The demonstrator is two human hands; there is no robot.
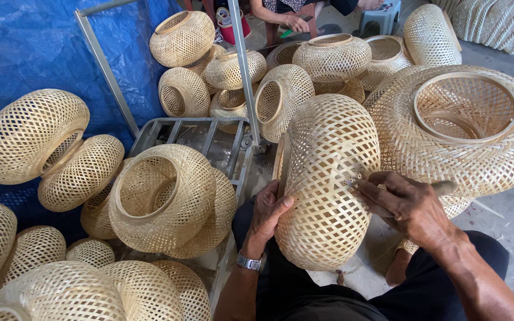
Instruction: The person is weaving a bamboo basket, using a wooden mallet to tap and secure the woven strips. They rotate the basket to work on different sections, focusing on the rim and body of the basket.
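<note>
Woven bamboo lampshade (327, 178) on its side across person's lap, open rim facing left, landmark for all below. Left hand (267, 209) at its lower left edge, fingers curled onto weave, steadying it. Right hand (408, 205) at its right flank, fingers closed round thin tool (447, 187) pressed against weave. Larger lampshade (465, 128) just right, touching. Metal cart (200, 139) left. Blue tarp (25, 47) far left

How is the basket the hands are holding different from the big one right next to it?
The held basket lies on its side, gripped by the left hand and right hand; the big basket sits untouched with its round opening facing up. The held basket is narrower and the big basket is wider. Both are pale woven bamboo.
</note>
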